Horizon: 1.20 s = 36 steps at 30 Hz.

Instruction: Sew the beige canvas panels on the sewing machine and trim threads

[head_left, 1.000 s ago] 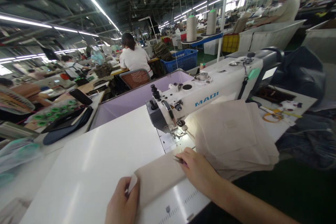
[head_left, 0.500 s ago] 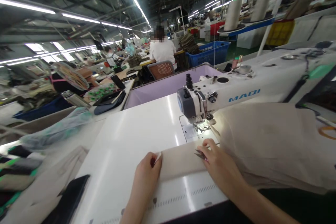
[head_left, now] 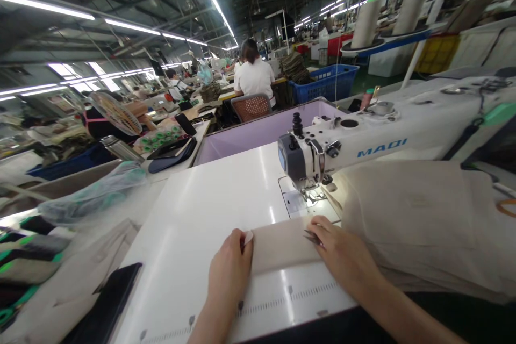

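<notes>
A beige fabric strip (head_left: 282,244) lies on the white table in front of the sewing machine's needle area. My left hand (head_left: 231,258) pinches its left end, where a small edge sticks up between thumb and fingers. At the right end, my right hand (head_left: 334,244) is closed around small thread snips (head_left: 313,237), their pointed blades directed left over the strip. Its fingertips also touch the cloth. The sewing machine head (head_left: 300,158) stands just beyond, its needle plate (head_left: 316,207) lit. A large beige cloth (head_left: 419,220) is bunched to the right, under the machine arm and beside my right forearm.
Thread cones (head_left: 366,24) stand at upper right. On the left are a dark flat case (head_left: 108,301), fabric pieces and several thread spools (head_left: 32,247). A lilac partition (head_left: 258,131) edges the table's far side. A co-worker in white (head_left: 255,76) sits beyond, near a blue crate (head_left: 326,83).
The view has shifted slightly, so the whole scene sits a little further right. Both hands keep their hold at the ends of the strip, with hardly any movement over the table.
</notes>
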Tool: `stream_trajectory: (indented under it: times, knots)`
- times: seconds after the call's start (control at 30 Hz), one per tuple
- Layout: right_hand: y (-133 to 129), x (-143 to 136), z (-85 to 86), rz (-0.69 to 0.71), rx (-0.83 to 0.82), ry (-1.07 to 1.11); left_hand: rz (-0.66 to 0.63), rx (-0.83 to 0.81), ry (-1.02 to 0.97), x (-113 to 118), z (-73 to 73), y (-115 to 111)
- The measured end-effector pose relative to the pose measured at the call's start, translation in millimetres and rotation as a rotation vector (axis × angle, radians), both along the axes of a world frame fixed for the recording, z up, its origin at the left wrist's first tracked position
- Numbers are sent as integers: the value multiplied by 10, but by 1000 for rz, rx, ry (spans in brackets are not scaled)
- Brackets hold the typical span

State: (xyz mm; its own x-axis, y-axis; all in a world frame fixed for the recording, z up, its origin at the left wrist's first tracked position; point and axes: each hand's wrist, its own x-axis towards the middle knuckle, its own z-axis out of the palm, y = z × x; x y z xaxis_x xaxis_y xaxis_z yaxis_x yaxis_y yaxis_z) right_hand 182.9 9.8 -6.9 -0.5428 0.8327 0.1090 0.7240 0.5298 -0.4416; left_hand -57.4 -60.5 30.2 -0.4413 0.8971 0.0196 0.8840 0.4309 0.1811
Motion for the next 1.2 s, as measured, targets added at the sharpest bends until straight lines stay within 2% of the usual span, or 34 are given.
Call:
stream_trajectory:
  times: [0.07,0.13,0.2,0.27,0.37,0.47,0.63,0.8,0.93,1.2]
  knots:
    - [18,3,47,17,6,-67,-88,72,210,-4,9,-18]
    - [38,-2,101,36,10,-125,-293,71,349,-36,25,-7]
    - [48,-12,144,42,13,-165,-505,-47,365,-81,50,55]
    - [39,-23,165,26,15,-194,-591,-150,315,-107,80,173]
    - [-8,-33,165,-12,17,-216,-574,-148,252,-53,118,428]
    - [-71,-35,151,-46,22,-206,-577,-101,223,108,112,714]
    - [-109,-55,84,-57,83,-151,-643,-32,130,345,-4,1152]
    - [-62,-117,4,-74,121,-173,-771,68,37,320,-105,1496]
    - [-30,-144,0,-92,135,-176,-800,84,29,287,-133,1634]
    - [16,-174,-20,-129,156,-158,-784,97,21,312,-158,1724]
